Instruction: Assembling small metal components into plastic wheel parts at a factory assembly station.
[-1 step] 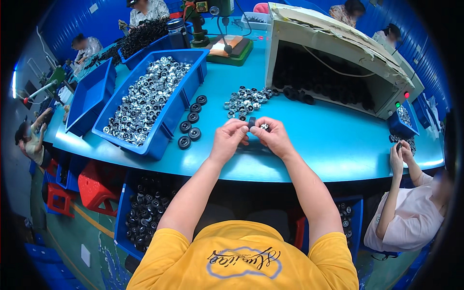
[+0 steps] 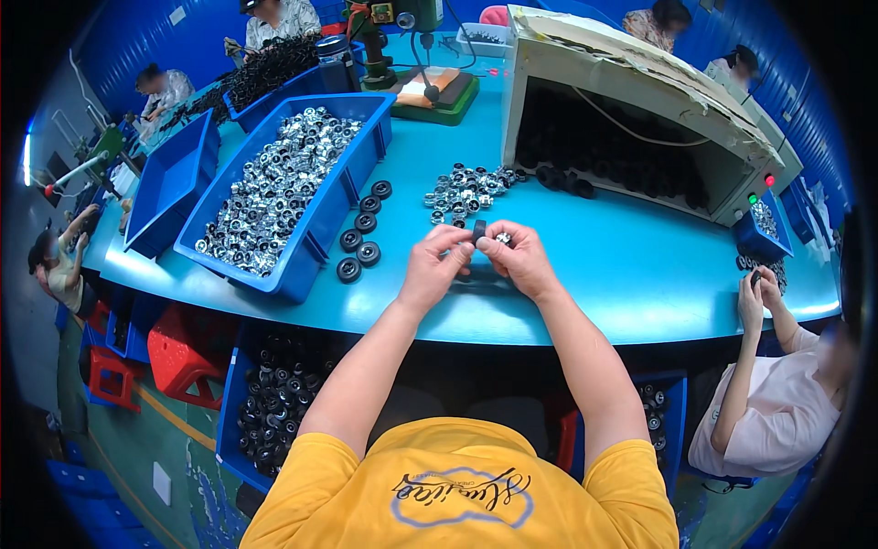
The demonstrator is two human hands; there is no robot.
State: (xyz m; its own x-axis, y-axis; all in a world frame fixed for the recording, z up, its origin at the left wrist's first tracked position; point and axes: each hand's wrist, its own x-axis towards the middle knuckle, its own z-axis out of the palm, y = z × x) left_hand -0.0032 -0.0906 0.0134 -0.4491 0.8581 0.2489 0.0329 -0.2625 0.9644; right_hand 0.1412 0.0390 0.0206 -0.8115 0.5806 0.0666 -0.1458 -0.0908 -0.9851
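Just above the turquoise table, a small black tyre (image 2: 479, 231) stands on edge between the fingertips of both hands. My left hand (image 2: 433, 267) pinches it from the left. My right hand (image 2: 523, 263) grips it from the right, and a silver wheel hub (image 2: 503, 239) sits among that hand's fingers. The fingers partly hide both parts. Beyond my hands lies a loose pile of silver hubs (image 2: 468, 190) with dark centres. Left of my hands, several black wheels (image 2: 368, 253) lie in a rough row.
A large blue bin (image 2: 311, 284) full of silver hubs stands at left, beside another blue bin (image 2: 174, 188). Back right is an open-fronted metal box (image 2: 509, 110) with black tyres inside and at its mouth. A co-worker (image 2: 768, 393) sits at right. Below the table edge is a wheel-filled bin (image 2: 229, 403).
Both hands and the black tyre have shifted very slightly to the right. The grip looks the same.
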